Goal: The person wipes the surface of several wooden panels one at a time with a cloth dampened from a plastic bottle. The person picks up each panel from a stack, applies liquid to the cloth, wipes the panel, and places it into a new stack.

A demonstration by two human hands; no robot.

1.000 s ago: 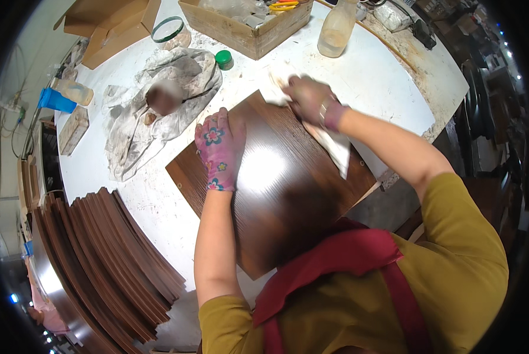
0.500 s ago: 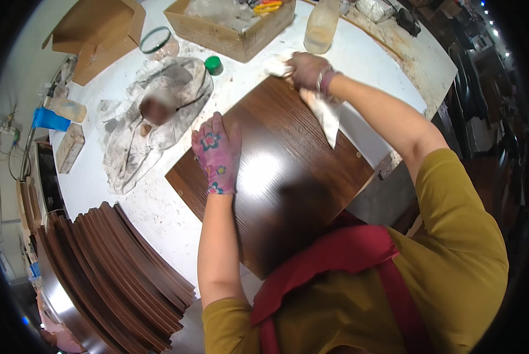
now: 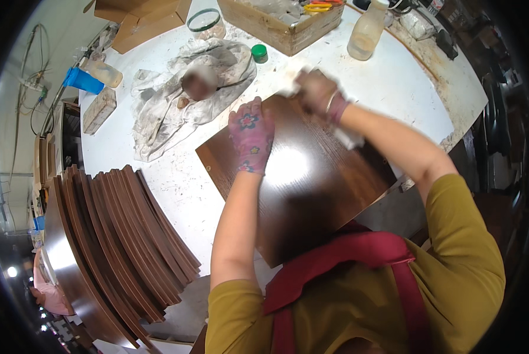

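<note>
White tabletop [image 3: 170,171], brown board [image 3: 306,189] under close-set left fingers [image 3: 257,107], right fingers [image 3: 303,82] at its corner, grip unclear

Board [image 3: 309,171] on table [image 3: 176,183] before you. Your left hand [image 3: 251,137] rests on it at 10 o'clock, right hand [image 3: 319,95] at 12 over a rag [image 3: 348,139]. From board: panel stack [image 3: 123,242] at 8 o'clock, cloth [image 3: 173,124] 10, jar [image 3: 259,54] 11, box [image 3: 304,38] 12, bottle [image 3: 366,36] 1. Open carton [image 3: 152,23] beyond the cloth.
</note>
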